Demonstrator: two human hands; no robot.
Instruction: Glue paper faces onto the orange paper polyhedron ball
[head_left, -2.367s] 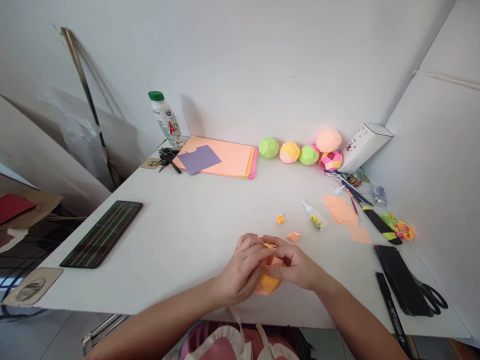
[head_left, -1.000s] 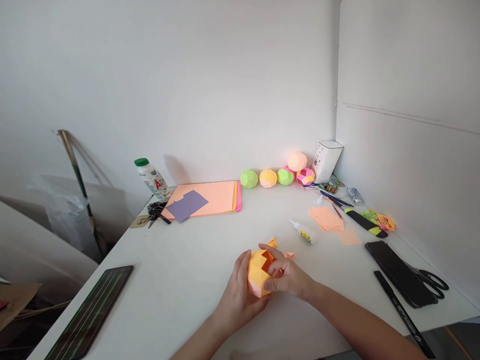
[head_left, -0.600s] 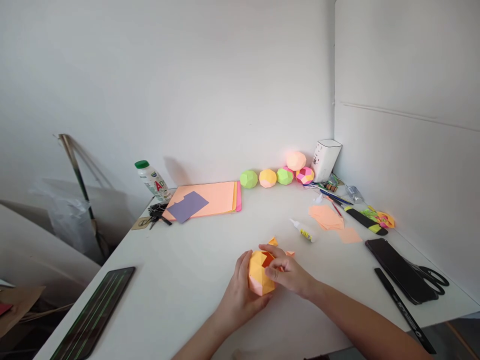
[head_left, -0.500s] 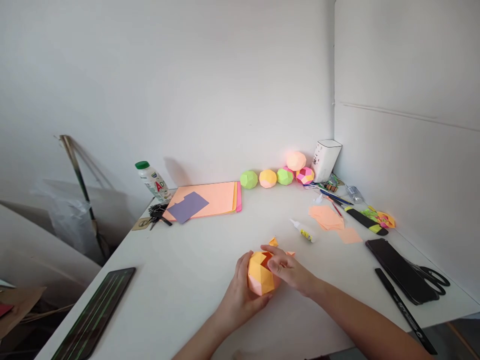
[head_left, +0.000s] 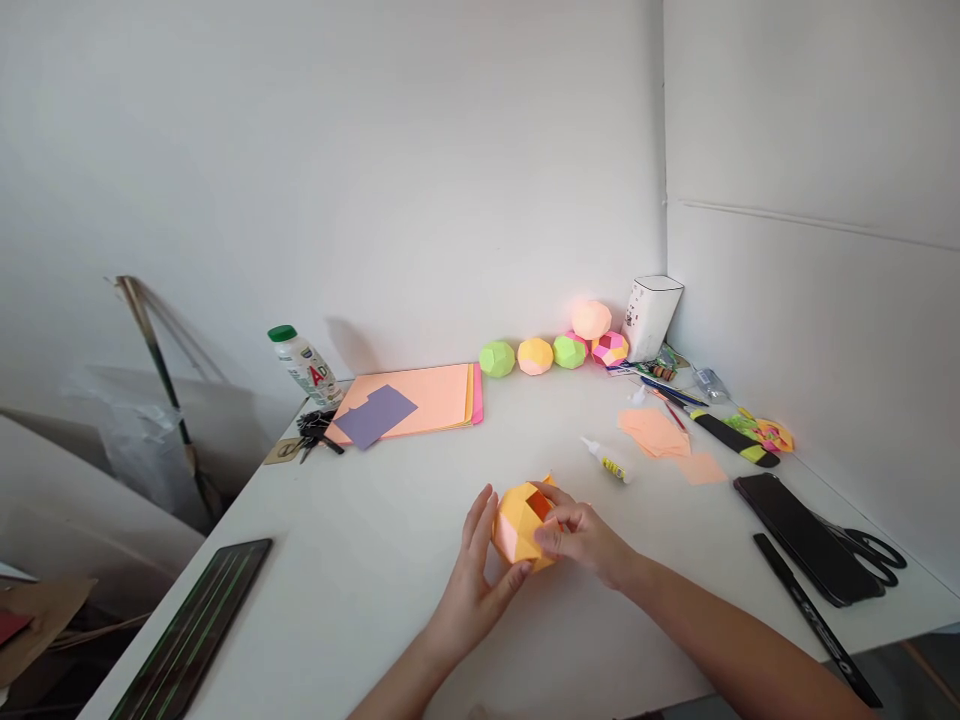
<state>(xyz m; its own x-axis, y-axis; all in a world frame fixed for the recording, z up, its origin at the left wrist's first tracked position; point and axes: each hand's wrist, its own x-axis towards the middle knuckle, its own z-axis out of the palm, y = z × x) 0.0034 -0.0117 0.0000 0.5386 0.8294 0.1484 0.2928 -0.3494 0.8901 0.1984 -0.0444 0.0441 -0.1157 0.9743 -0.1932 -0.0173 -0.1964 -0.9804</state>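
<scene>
A faceted paper ball [head_left: 516, 520] in yellow-orange and light peach is between my two hands above the white table. An opening near its top right shows a darker orange inside. My left hand [head_left: 474, 580] supports it from the left and below, thumb at the lower edge and fingers along the side. With thumb and fingers, my right hand [head_left: 589, 540] grips the ball's right side beside the opening. Just behind the ball, a small yellow paper piece [head_left: 550, 479] is partly hidden. A glue tube [head_left: 607, 461] lies behind my right hand.
Finished paper balls [head_left: 535, 357] line the wall beside a white box [head_left: 653, 318]. On the right are peach paper pieces [head_left: 654, 433], a cutter [head_left: 735, 438], scissors [head_left: 862, 545], a black case [head_left: 806, 540] and a marker [head_left: 814, 618]. Paper sheets [head_left: 427, 395] and a bottle [head_left: 306, 368] stand back left.
The ball has been turned, so a peach facet faces front-left and the opening sits further right. My right fingers have moved from over the opening to the ball's right side.
</scene>
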